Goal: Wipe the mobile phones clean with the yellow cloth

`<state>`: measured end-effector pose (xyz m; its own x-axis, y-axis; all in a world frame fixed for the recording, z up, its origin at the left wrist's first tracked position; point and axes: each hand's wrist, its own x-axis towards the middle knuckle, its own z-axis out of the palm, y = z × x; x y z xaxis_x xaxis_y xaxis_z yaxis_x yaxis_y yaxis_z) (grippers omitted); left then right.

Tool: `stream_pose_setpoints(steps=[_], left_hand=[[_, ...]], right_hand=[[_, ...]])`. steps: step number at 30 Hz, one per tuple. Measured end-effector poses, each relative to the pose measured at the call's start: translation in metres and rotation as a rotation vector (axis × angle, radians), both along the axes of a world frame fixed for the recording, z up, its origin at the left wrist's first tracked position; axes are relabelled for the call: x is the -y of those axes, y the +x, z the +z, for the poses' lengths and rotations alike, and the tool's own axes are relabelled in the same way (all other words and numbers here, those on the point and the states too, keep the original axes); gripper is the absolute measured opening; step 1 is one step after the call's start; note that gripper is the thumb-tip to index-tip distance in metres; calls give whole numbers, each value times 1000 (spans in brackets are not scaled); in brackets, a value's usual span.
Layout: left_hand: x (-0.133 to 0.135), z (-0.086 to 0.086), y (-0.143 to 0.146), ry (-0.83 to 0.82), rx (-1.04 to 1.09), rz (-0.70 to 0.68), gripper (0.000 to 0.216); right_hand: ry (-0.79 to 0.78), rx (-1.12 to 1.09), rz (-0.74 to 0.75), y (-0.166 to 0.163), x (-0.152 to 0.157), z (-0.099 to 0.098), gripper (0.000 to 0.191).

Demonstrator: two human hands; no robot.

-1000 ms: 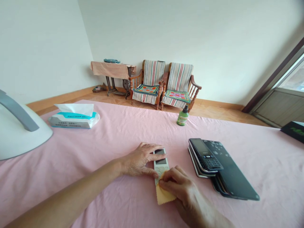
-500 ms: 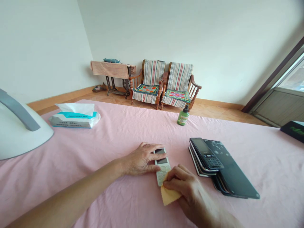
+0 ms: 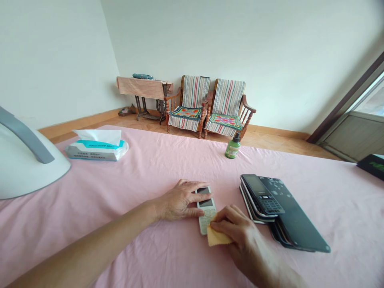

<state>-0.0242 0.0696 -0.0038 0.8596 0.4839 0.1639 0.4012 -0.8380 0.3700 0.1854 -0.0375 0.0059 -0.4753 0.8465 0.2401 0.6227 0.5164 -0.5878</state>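
Note:
A white keypad mobile phone lies face up on the pink cloth, its dark screen at the far end. Across its screen and left edge rest the spread, stretched fingers of my left hand, touching the phone from above. Pinched in my right hand is a yellow cleaning cloth with a zigzag edge. The cloth meets the lower right part of the keypad, where my fingers partly hide it. Right of that hand, a black keypad phone tops a stack of phones, beside a dark tablet lying over other devices.
A green spray bottle stands near the far edge of the pink tablecloth. At the left are a tissue pack and a white appliance with a grey handle. A black box sits far right; two chairs stand beyond.
My right hand has moved the yellow cloth slightly up and right along the phone's lower edge. My left hand stays on the phone. The whole view has shifted a little.

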Motion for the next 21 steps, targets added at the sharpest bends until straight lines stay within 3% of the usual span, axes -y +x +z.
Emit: stream_pose_setpoints(steps=[7, 11, 14, 21], left_hand=[[2, 3, 0, -23, 11, 5, 52], [1, 1, -1, -28, 13, 8, 52], [0, 0, -1, -24, 12, 5, 52], [1, 1, 0, -15, -4, 8, 51]], right_hand=[[30, -21, 155, -14, 8, 3, 31], [95, -184, -57, 4, 5, 1, 43], [92, -186, -187, 13, 1, 1, 41], [-33, -166, -139, 5, 1, -4, 52]])
